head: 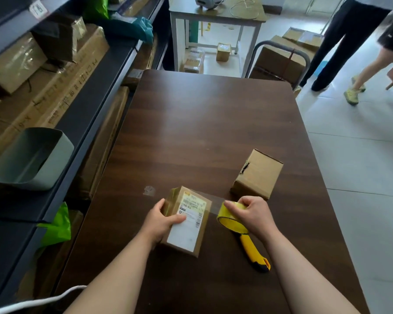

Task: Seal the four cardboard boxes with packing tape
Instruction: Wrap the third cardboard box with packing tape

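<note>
Gripping the labelled box [186, 220] with my left hand [161, 220], my right hand [252, 214] closed round the tape roll [230, 217].

Clear tape stretches taut leftward from the roll to the box's far end; the box's long axis runs toward me, so the strip crosses it. A second box [256, 174] stands closed beyond my right hand, contents unseen. A yellow knife [255, 252] lies under my right wrist on the table [202, 123].

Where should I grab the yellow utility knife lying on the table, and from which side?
Take the utility knife by the middle of its yellow handle, coming from above and the right. It lies flat on the table, handle free, while its far end sits under the tape roll held by the right hand.
</note>
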Tool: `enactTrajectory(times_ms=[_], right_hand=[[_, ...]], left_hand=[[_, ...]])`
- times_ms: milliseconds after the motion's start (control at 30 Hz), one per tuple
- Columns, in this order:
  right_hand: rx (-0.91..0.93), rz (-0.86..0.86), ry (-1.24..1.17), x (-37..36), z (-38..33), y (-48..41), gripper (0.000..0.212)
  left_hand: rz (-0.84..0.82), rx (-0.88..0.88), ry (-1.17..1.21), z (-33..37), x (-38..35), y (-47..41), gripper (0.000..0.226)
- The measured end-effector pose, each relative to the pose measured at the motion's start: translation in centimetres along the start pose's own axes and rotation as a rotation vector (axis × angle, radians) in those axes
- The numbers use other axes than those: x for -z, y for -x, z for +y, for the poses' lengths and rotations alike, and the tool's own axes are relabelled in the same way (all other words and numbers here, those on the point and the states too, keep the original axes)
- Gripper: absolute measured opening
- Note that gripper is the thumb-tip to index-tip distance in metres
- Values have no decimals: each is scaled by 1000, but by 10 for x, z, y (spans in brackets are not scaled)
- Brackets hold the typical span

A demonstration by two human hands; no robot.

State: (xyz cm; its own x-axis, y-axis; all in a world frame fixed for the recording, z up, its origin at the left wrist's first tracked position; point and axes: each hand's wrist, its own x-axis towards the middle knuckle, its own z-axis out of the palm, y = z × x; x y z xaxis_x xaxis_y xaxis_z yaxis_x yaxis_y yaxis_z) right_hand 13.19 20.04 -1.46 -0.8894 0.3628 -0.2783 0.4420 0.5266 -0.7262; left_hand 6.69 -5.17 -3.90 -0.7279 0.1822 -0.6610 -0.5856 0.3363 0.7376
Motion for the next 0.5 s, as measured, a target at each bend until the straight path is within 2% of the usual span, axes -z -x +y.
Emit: enactTrajectory(times_ms=[200, 500], right_hand=[[-80, -42, 38, -17, 4, -5, 43], [-149, -96, 82, -40, 8, -20, 43]], left_hand=[[4, -1, 72, -3, 3, -2, 91], [-4, 35, 156, -12, 12, -13, 87]])
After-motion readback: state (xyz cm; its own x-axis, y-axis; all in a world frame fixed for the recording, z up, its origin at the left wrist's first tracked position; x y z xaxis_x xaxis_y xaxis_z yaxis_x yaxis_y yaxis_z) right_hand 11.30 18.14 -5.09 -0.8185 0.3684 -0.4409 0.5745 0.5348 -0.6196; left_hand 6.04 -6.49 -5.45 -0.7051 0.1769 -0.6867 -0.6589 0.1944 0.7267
